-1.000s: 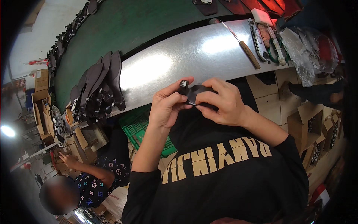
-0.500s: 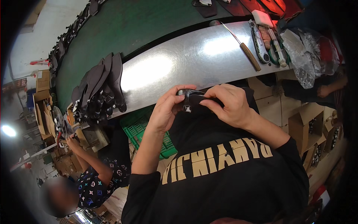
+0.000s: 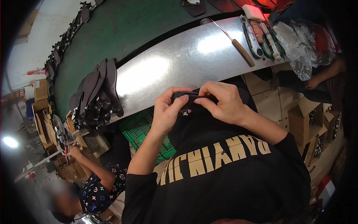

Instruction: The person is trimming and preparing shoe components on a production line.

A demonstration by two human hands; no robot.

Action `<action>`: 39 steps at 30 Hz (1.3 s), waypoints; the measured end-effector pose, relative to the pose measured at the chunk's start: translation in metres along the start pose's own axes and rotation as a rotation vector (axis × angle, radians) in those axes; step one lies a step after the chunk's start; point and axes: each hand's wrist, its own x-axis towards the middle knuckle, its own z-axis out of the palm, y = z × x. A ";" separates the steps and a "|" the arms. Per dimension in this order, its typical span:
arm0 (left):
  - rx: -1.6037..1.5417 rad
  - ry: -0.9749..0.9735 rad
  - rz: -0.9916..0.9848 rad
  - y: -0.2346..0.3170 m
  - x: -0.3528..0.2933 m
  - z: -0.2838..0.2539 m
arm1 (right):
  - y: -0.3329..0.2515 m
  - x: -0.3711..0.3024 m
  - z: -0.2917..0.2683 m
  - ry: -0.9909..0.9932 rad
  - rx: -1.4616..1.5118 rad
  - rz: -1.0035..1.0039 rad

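Observation:
Close to the front edge of the metal tabletop (image 3: 149,72), a dark, sole-shaped shoe piece (image 3: 193,98) with a glossy black end is held between my hands. My left hand (image 3: 166,110) is closed around the glossy end, its thumb pressed on top. From the other side, my right hand (image 3: 225,102) pinches the flat dark part between thumb and bent fingers. A small pale bit (image 3: 184,112) shows below my left thumb; what it is I cannot make out. My fingers hide much of the piece.
Similar dark soles (image 3: 91,89) are heaped at left, beside a green surface (image 3: 123,30). At right lie an awl (image 3: 242,52), a utility knife (image 3: 251,39), a syringe (image 3: 272,43) and a plastic bag (image 3: 304,48). Below stands a green crate (image 3: 138,130). A co-worker (image 3: 100,186) is at left.
My left thumb has moved over the glossy end and covers more of it. Both hands have come slightly closer together. The view has shifted a little.

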 end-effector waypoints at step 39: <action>-1.217 0.188 -0.228 -0.034 0.030 -0.015 | 0.010 0.001 0.016 -0.340 0.571 0.425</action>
